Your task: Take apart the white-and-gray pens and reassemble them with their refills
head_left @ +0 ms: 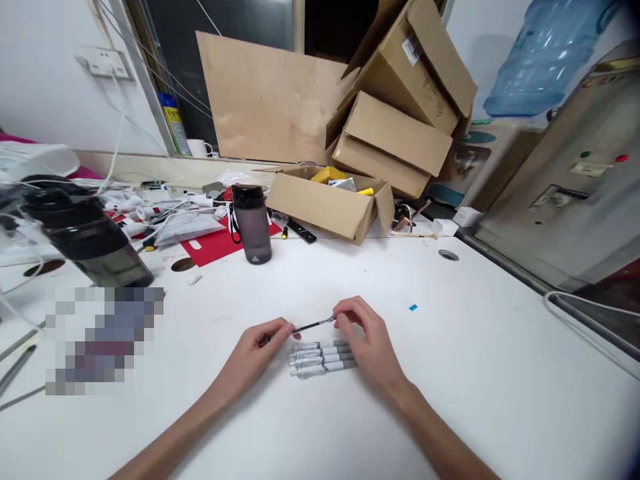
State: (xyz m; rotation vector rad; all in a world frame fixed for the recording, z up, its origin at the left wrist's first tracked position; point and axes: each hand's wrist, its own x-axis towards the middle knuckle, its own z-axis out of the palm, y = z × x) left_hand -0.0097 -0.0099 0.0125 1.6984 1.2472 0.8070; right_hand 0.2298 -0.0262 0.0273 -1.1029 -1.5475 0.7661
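My left hand (260,350) and my right hand (367,337) hold a thin dark pen refill (313,326) between them, one pinching each end, just above the white table (450,347). Below the refill lie several grey pens with clear caps (320,357), side by side and pointing left. My right hand partly covers their right ends.
A dark water bottle (253,223) stands behind the hands. An open cardboard box (327,203) and stacked boxes (400,127) sit at the back. Cables and clutter fill the left (150,213). A water dispenser (565,173) stands at the right. A small blue scrap (413,307) lies on the table.
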